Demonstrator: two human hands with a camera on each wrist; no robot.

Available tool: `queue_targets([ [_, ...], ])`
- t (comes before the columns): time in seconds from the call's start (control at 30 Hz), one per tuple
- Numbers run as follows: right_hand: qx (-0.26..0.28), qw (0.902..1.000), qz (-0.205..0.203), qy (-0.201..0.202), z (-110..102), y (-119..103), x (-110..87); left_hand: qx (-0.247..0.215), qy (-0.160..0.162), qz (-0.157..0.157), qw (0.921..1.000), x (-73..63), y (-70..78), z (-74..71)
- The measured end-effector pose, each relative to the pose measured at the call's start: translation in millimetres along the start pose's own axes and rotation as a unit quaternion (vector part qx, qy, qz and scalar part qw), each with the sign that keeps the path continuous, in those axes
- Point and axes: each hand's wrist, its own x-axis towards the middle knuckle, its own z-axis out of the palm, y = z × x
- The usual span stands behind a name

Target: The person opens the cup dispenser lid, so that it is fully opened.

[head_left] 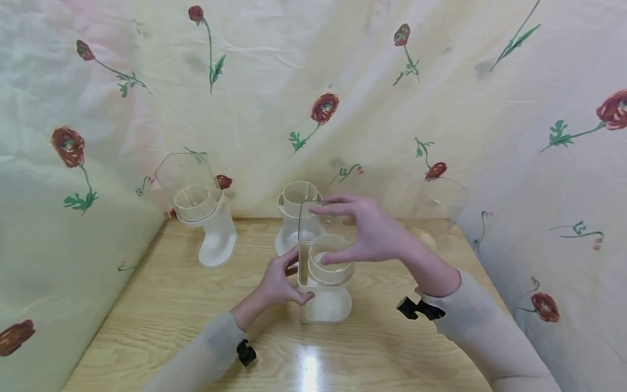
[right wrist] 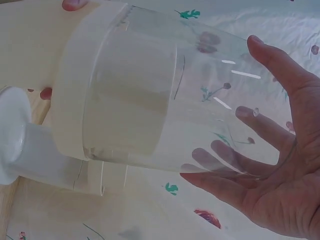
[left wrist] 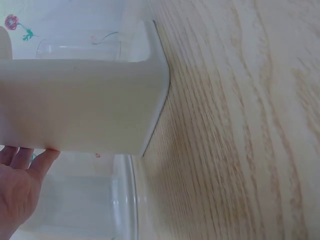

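Observation:
A white stand (head_left: 329,305) with a curved body and a broad flat foot is on the table in front of me. On its top sits a clear, open-ended container (right wrist: 215,100) around a short white ring (head_left: 331,276). My left hand (head_left: 278,282) grips the stand below its collar; in the left wrist view its fingertips press the smooth white body (left wrist: 85,105). Spread over the upper end of the container, my right hand (head_left: 368,231) holds it, thumb on one side and fingers on the other.
Behind, a second white stand (head_left: 300,202) shows its ring without a clear container. At the back left stands another white stand (head_left: 218,239) with a clear container on it. A separate clear container (head_left: 443,198) is at the back right. Flowered cloth (head_left: 264,125) hangs around the wooden table (head_left: 235,294).

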Motion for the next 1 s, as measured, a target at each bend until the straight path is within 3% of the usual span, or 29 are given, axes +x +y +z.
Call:
queue_targets([
  [0.2, 0.022, 0.9995, 0.016, -0.017, -0.9, 5.2, 4.3, -0.012, 0.003, -0.001, 0.9999, -0.5, 0.1, 0.3],
  [0.6, -0.018, 0.9998, 0.004, 0.005, 1.6, -0.6, 0.1, -0.003, 0.010, -0.002, 0.9999, 2.1, -3.0, 1.2],
  [1.0, -0.039, 0.9991, -0.011, -0.008, -2.7, -2.6, 5.4, -0.005, 0.001, -0.017, 0.9998, 1.8, -0.5, 0.5],
])
